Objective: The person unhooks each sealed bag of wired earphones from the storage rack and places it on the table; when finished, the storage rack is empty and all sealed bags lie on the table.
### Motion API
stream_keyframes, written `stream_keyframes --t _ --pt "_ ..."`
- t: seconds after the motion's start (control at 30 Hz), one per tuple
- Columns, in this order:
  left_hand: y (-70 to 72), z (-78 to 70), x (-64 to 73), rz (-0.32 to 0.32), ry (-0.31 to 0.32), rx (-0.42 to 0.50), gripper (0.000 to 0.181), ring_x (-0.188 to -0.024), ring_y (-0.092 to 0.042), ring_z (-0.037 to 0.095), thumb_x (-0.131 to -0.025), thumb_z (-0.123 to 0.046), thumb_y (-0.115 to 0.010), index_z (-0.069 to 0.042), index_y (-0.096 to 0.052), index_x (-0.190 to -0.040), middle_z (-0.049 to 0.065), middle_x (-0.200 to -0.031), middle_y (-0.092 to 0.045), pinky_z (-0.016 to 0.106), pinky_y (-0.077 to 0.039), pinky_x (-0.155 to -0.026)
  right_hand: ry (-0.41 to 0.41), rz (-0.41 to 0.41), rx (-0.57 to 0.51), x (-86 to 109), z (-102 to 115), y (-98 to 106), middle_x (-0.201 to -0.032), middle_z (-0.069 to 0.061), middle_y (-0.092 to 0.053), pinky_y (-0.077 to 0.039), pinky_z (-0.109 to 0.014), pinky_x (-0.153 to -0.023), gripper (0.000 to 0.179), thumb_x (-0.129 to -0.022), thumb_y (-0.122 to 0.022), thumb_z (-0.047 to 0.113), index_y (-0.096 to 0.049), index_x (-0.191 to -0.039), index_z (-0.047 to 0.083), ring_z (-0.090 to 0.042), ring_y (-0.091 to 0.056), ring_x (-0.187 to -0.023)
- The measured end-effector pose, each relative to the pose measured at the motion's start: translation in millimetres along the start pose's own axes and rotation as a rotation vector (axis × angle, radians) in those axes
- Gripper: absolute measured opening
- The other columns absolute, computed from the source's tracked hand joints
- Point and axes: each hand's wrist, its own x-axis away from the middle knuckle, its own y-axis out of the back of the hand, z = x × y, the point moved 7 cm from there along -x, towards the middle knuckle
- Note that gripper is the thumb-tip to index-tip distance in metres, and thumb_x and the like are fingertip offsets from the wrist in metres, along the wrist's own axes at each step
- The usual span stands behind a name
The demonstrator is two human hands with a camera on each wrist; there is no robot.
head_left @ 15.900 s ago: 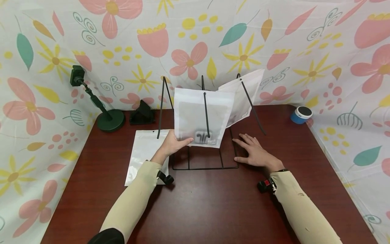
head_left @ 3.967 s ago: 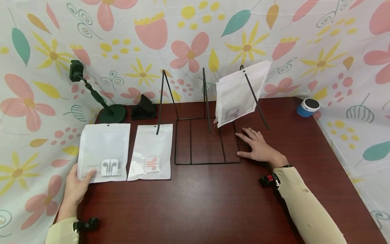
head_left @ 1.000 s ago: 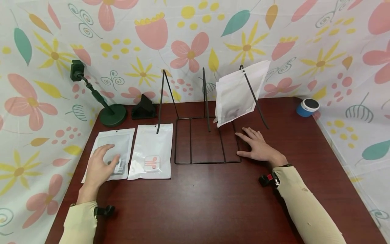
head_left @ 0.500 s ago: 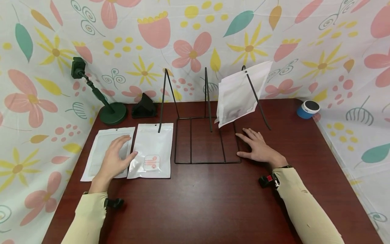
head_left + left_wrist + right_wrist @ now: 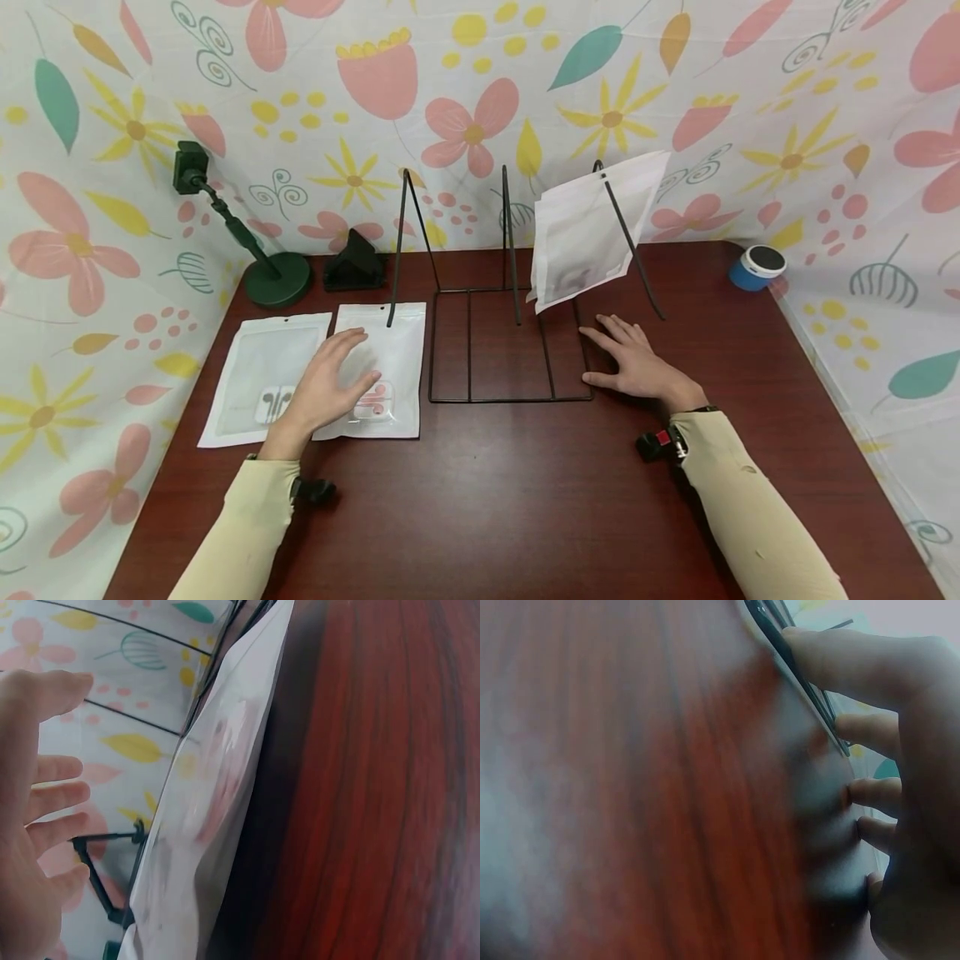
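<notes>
My left hand (image 5: 318,392), fingers spread and holding nothing, hovers over a white zip bag (image 5: 401,350) with pink earphones, partly covering it. In the left wrist view the fingers (image 5: 60,796) stand apart from that bag (image 5: 217,757). Left of it lies another white zip bag (image 5: 251,358) with grey earphones, its lower right corner behind the hand. My right hand (image 5: 633,367) rests on the table, thumb and fingertips against the right side of a black wire display rack (image 5: 510,402). Several white bags (image 5: 581,237) hang tilted on the rack's right hook.
A dark green stand (image 5: 277,279) and a black wedge-shaped holder (image 5: 354,262) sit at the back left. At the back right is a blue and white round container (image 5: 757,268). The rack's left prong (image 5: 397,267) slants over the pink-earphone bag's top edge. Patterned cloth surrounds the table.
The grey-earphone bag, earlier held at the rack's middle hook, was laid down at far left and let go. My left hand has moved right over the pink-earphone bag. The right hand stays put.
</notes>
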Motion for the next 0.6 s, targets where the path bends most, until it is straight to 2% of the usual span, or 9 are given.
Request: stream_keyframes --t 0.3,0.6 --pt "-16.9 -16.1 -11.0 0.036 -0.038 0.042 0.064 -0.138 -0.039 0.027 -0.085 -0.034 -0.074 -0.006 -0.052 -0.138 0.009 -0.146 -0.047 0.050 -0.033 -0.111 -0.009 0.008 0.002 -0.7 -1 -1 -0.157 -0.026 -0.020 -0.006 -0.070 -0.111 0.080 -0.087 -0.069 0.047 -0.037 -0.151 0.012 -0.050 -0.012 -0.145" --pt "-38.2 -29.0 -19.0 0.112 -0.039 0.019 0.069 -0.141 -0.035 0.028 -0.086 -0.041 -0.071 -0.008 -0.048 -0.142 0.008 -0.151 -0.041 0.050 -0.033 -0.112 -0.003 0.010 -0.011 -0.5 -2 -1 -0.158 -0.026 -0.019 -0.006 -0.070 -0.111 0.080 -0.087 -0.069 0.047 -0.036 -0.151 0.013 -0.050 -0.011 -0.145"
